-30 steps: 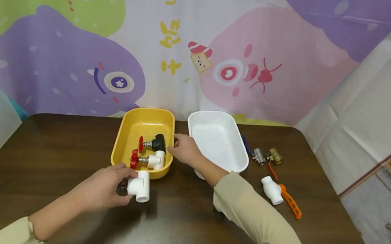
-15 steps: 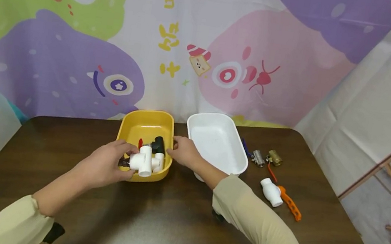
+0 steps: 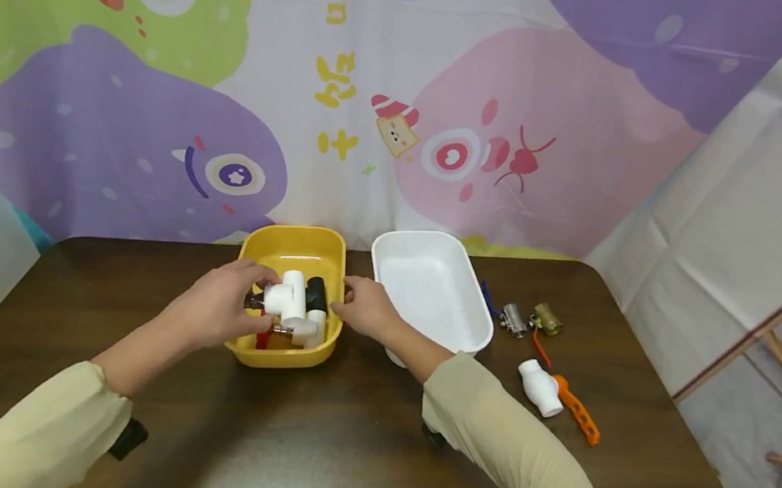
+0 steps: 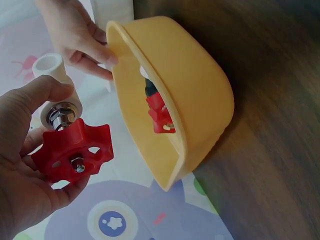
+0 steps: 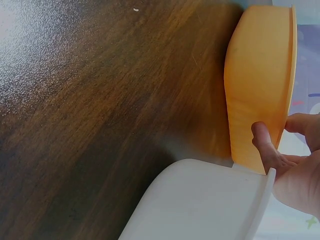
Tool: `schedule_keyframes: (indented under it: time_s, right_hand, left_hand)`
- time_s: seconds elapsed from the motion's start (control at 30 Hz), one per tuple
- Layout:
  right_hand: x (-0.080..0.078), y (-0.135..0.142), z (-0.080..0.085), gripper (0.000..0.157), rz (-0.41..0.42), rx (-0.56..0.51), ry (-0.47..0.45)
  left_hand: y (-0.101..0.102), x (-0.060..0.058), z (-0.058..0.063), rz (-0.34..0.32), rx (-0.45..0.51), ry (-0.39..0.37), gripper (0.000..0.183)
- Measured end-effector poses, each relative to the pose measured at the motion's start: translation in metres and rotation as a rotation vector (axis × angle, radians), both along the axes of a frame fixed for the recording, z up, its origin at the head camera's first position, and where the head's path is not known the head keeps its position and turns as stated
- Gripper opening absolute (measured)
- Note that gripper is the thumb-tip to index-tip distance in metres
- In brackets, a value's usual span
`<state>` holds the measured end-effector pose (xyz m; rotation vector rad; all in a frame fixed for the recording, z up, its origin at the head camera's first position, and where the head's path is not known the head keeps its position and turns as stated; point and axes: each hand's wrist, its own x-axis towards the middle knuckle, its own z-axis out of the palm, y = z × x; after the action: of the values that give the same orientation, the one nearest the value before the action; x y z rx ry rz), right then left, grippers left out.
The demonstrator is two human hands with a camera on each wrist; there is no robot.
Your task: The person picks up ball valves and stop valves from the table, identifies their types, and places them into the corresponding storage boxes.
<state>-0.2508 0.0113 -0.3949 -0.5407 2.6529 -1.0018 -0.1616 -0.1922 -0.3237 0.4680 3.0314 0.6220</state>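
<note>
Bin [image 3: 278, 360]: solid yellow. Held valve [image 3: 288, 299] at bin: white body [image 4: 61, 75], red handwheel [image 4: 70, 148]. Right of bin: white tray [image 3: 428, 300]; white ball valve [image 3: 540, 388], orange handle [image 3: 580, 412]. Behind: multicolour cartoon backdrop [image 3: 380, 65]. Under: dark-brown woodgrain table [image 3: 330, 446].

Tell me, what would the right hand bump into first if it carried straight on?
The side wall of the yellow bin, whose rim the right hand appears to pinch. Past that, the black fitting inside looks next in line, though depth is hard to judge.
</note>
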Motion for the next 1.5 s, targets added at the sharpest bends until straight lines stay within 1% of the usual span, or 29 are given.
schedule_keyframes:
  time_s: [0.3,0.53,0.73,0.97,1.17,1.5]
  right_hand:
    - [0.0,0.0,-0.001,0.054,-0.003,-0.001,-0.006]
    - [-0.001,0.0,-0.001,0.051,-0.001,0.002,0.006]
    - [-0.001,0.001,-0.002,0.052,-0.001,-0.002,0.011]
    - [-0.003,0.0,-0.005,0.052,-0.003,-0.001,0.003]
    - [-0.002,0.0,-0.005,0.051,-0.008,-0.009,-0.003]
    - [-0.001,0.0,-0.004,0.053,-0.012,-0.008,-0.001]
  left_hand:
    - [-0.005,-0.02,-0.001,0.053,-0.012,0.009,0.047]
    - [-0.008,-0.033,-0.005,0.077,-0.016,0.043,0.047]
    - [-0.011,-0.044,-0.007,0.114,-0.007,0.022,0.046]
    - [-0.013,-0.056,-0.015,0.162,0.0,0.01,0.046]
    - [-0.012,-0.065,-0.023,0.195,0.015,0.023,0.046]
    - [-0.012,-0.075,-0.033,0.196,-0.003,0.025,0.046]
